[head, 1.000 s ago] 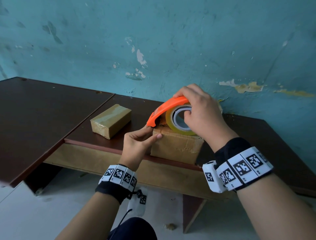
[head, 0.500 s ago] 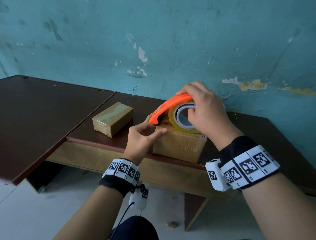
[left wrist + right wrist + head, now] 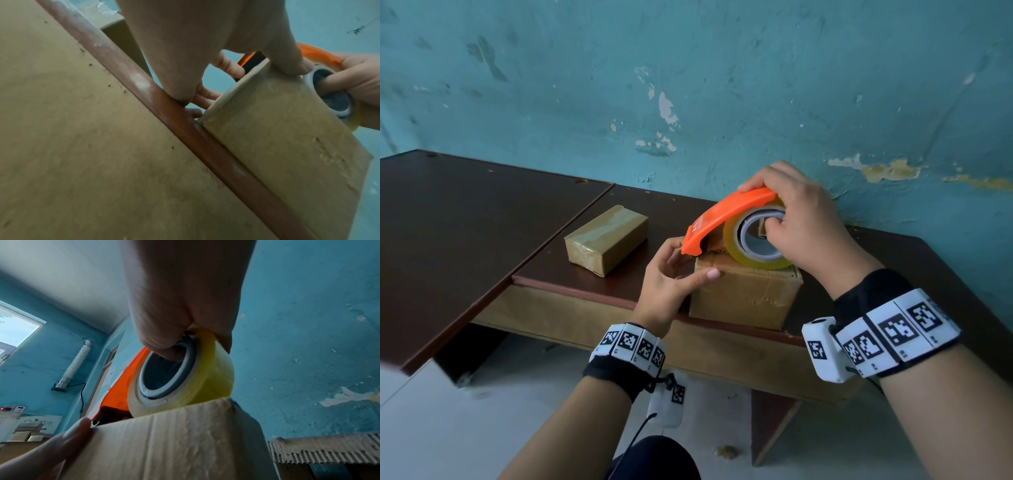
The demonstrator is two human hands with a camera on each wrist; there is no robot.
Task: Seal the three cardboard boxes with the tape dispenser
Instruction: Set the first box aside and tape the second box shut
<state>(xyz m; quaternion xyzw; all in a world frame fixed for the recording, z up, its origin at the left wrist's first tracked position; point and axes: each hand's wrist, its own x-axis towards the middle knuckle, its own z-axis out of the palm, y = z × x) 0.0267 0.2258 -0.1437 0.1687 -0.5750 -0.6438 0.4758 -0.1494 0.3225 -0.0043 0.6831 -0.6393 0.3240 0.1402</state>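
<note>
You're gripping the orange tape dispenser [image 3: 726,219] with your right hand [image 3: 804,222], fingers curled through the grey core of the yellowish tape roll [image 3: 756,246], and it's sitting on top of the cardboard box [image 3: 746,294] at the centre of the frame, right at the front edge of the dark tabletop [image 3: 482,219]. Your left hand [image 3: 671,277] is bracing the box's left end, thumb lying along the top corner and the other fingers tucked behind just under the dispenser's nose; I can't tell if they're pinching the tape end. Biggest risk I'd guess: that box is overhanging the edge a bit, so a hard pull toward you could be dragging it off. The clear tape could also be wrinkling or sticking to your thumb, since it's glossy and thin. The box's cardboard is soft, creased and already has crinkly old tape on its front face. The smaller box [image 3: 606,236] at centre left is looking fully wrapped and shiny.
</note>
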